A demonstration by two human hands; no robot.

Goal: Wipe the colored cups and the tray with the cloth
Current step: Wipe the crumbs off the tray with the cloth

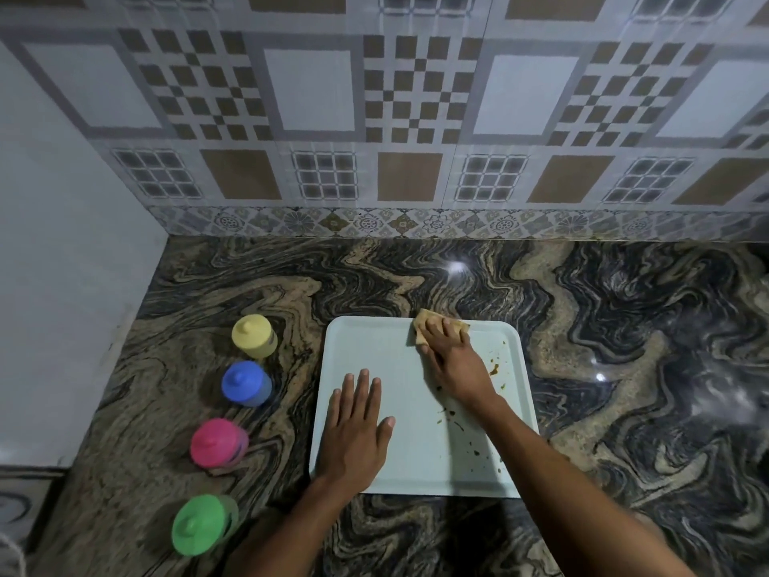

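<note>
A pale rectangular tray (374, 339) lies on the marble counter, with brown smears and specks along its right side. My right hand (451, 356) presses a tan folded cloth (424, 320) onto the tray's far edge. My left hand (355, 426) lies flat, fingers apart, on the tray's near left part. Left of the tray, several lidded cups stand in a line: yellow (254, 336), blue (246, 383), pink (218, 443), green (204, 523).
The dark swirled marble counter (624, 326) runs to a patterned tiled wall (416, 139) at the back and a plain white wall (62, 285) on the left. Bare counter shows right of the tray.
</note>
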